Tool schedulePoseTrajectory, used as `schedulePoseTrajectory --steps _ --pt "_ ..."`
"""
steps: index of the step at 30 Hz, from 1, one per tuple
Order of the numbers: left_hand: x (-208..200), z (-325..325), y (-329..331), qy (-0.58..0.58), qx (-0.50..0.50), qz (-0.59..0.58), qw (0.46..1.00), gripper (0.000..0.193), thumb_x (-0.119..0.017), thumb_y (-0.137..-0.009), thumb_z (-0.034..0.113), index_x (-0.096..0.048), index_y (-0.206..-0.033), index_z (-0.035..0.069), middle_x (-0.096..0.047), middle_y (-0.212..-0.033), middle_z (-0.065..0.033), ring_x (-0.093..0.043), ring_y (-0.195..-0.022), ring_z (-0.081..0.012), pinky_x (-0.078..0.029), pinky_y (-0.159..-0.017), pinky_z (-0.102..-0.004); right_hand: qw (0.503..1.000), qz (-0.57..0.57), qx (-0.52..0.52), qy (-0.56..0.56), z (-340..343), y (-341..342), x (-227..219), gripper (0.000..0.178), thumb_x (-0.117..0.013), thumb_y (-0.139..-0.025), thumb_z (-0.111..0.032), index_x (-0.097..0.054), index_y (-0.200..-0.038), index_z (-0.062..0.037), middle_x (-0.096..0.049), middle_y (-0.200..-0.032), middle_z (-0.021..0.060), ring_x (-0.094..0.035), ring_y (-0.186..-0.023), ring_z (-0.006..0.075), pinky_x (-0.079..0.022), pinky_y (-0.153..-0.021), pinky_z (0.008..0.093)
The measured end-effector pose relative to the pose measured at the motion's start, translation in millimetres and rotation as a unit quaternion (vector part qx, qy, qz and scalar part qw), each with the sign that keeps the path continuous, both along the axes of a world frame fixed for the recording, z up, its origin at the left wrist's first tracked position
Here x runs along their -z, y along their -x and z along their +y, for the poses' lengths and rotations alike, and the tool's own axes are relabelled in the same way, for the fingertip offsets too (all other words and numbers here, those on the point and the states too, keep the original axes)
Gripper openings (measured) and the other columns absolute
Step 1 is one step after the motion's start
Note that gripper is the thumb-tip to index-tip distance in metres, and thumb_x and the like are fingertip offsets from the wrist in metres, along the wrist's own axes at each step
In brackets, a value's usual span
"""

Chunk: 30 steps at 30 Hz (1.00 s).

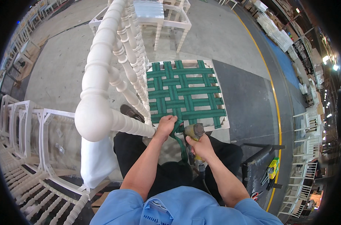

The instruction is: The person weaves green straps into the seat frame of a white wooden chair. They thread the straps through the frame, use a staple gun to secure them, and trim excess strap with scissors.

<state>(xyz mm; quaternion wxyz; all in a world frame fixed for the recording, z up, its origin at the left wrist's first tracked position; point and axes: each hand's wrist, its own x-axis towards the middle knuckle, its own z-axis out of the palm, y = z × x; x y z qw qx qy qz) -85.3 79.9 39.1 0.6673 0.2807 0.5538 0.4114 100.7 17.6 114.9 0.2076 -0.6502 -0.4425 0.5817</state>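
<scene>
A white chair [96,75] with turned, beaded spindles stands in front of me, its back rising at the left. Green webbing straps [185,91] are woven in a grid across its seat frame [223,120]. At the near edge of the seat, my left hand [165,126] is closed in a pinch on a strap, whose loose end [183,150] hangs down between my knees. My right hand [202,146] is wrapped round a worn yellow air staple gun [194,131], its head close to the near rail beside the strap. A hose trails down from its handle.
White chair frames [46,123] crowd the left, next to a white plastic-wrapped piece [97,161]. Another white frame [174,22] stands ahead. A black padded stool [255,167] at my right bears a yellow-green box [273,167] and scissors [255,195]. More chairs [305,146] line the far right.
</scene>
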Motion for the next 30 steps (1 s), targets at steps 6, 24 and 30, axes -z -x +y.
schedulePoseTrajectory --steps 6,24,30 --pt "16 2 2 -0.016 0.011 -0.006 1.000 0.031 -0.059 -0.104 0.024 -0.075 -0.099 -0.003 -0.079 -0.092 -0.0080 -0.069 -0.079 -0.0148 -0.052 -0.075 -0.0311 1.000 0.019 -0.001 0.007 -4 10 0 0.027 -0.077 -0.099 -0.024 -0.067 -0.116 -0.0050 -0.063 -0.071 -0.0015 -0.055 -0.051 0.0085 -0.044 -0.046 0.0270" --pt "-4 -10 -1 -0.038 0.032 -0.006 0.999 0.033 -0.059 -0.104 0.024 -0.073 -0.100 -0.005 -0.078 -0.091 -0.0102 -0.071 -0.081 -0.0171 -0.053 -0.080 -0.0318 0.996 0.050 0.062 -0.032 -23 -49 -66 0.026 -0.078 -0.098 -0.021 -0.070 -0.115 -0.0025 -0.068 -0.084 -0.0009 -0.060 -0.061 0.0085 -0.051 -0.054 0.0266" --pt "4 -35 -12 -0.220 0.145 0.259 0.929 0.037 -0.067 -0.099 0.031 -0.070 -0.111 -0.005 -0.075 -0.101 -0.0199 -0.070 -0.093 -0.0292 -0.053 -0.085 -0.0432 0.957 -0.116 0.178 -0.198 -63 -198 -157 0.032 -0.081 -0.096 -0.029 -0.072 -0.112 -0.0029 -0.070 -0.087 -0.0010 -0.060 -0.065 0.0080 -0.049 -0.058 0.0264"
